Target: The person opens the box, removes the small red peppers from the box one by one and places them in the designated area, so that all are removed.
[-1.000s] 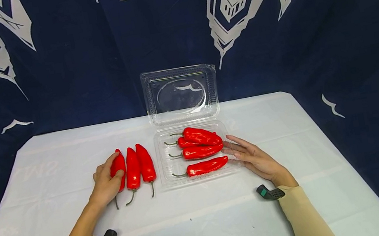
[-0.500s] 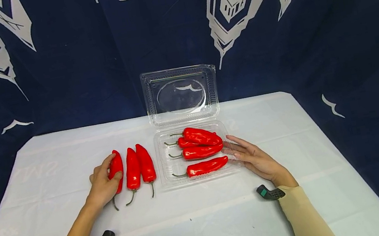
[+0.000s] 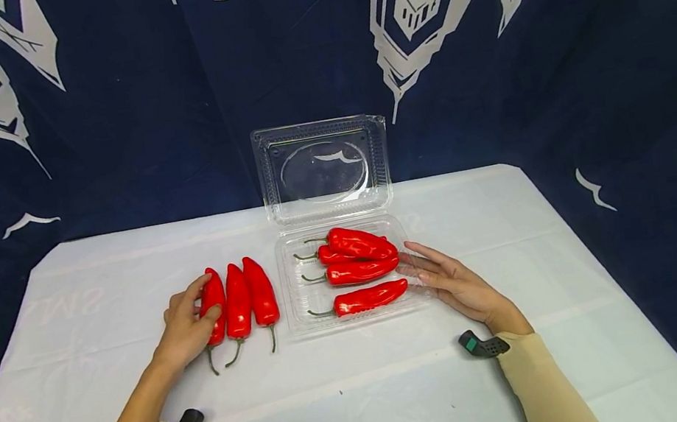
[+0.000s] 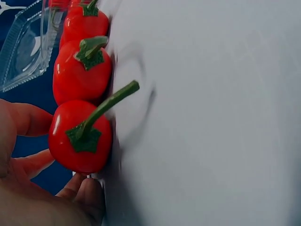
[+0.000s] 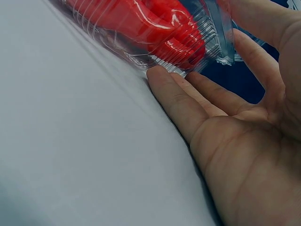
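In the head view my left hand (image 3: 185,327) holds the leftmost red pepper (image 3: 213,299) between thumb and fingers, its green stem toward me. The left wrist view shows this pepper (image 4: 70,136) from its stem end, low against the tabletop. Just right of it lie a second red pepper (image 3: 237,306) and a third one (image 3: 261,295), side by side. A clear plastic clamshell box (image 3: 297,304) stands open with several red peppers (image 3: 362,270) in its base, stems to the left. My right hand (image 3: 462,291) has its fingers extended, their tips touching the box's right side.
The clamshell's lid (image 3: 324,172) stands raised at the back, by the far edge of the white-covered table (image 3: 377,399). Behind the table hangs a dark blue cloth (image 3: 149,123) with white drawings.
The pepper in my left hand shifts slightly left, then back right toward the other two, its stem end swinging right. My right hand and the box stay where they were.
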Demonstrator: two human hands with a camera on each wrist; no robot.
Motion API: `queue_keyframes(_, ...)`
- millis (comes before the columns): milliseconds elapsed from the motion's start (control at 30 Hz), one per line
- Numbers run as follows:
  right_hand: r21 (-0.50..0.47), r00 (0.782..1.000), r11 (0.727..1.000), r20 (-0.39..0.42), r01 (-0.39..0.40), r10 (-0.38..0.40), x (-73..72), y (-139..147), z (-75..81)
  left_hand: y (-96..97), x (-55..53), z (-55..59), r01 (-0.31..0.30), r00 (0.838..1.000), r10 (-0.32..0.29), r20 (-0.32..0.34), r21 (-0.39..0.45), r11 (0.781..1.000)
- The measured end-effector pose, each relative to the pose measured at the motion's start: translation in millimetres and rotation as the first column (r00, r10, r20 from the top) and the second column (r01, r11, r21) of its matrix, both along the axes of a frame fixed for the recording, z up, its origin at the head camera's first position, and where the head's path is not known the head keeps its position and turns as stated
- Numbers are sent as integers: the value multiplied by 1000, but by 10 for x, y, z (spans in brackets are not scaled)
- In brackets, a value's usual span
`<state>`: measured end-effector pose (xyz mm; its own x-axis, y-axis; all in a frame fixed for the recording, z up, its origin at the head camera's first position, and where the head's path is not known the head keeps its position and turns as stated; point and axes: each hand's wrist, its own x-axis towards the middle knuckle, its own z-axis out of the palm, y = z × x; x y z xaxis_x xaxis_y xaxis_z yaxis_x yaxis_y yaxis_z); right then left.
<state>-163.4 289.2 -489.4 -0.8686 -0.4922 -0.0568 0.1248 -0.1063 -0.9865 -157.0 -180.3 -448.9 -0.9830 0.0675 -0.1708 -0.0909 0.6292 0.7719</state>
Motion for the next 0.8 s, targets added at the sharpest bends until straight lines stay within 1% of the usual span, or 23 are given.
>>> queue_keyframes(167, -2, 1000, 1000, 3, -1, 1, 1, -4, -3, -30, -1, -1, 4, 1000, -4, -6, -19, 1000)
queue_keyframes(333, -2, 1000, 1000, 5, -1, 1, 1, -3, -2, -29, -7, 6, 23, 1000, -23, -1, 0, 1000)
queue_keyframes(433, -5, 1000, 1000, 4, -3, 4, -2, -1, -2, -24, -6, 15, 25, 1000, -25, 4, 5, 1000)
queue_keyframes(633, -7, 1000, 1000, 6, -5, 5, 0, -7, 5, -41, 10, 36, 16, 1000, -16, 14, -7, 1000)
queue_keyframes(800, -12, 1000, 1000, -1, -9, 9, 2, -5, 4, -59, 23, 55, 5, 1000, -5, 30, 3, 1000)
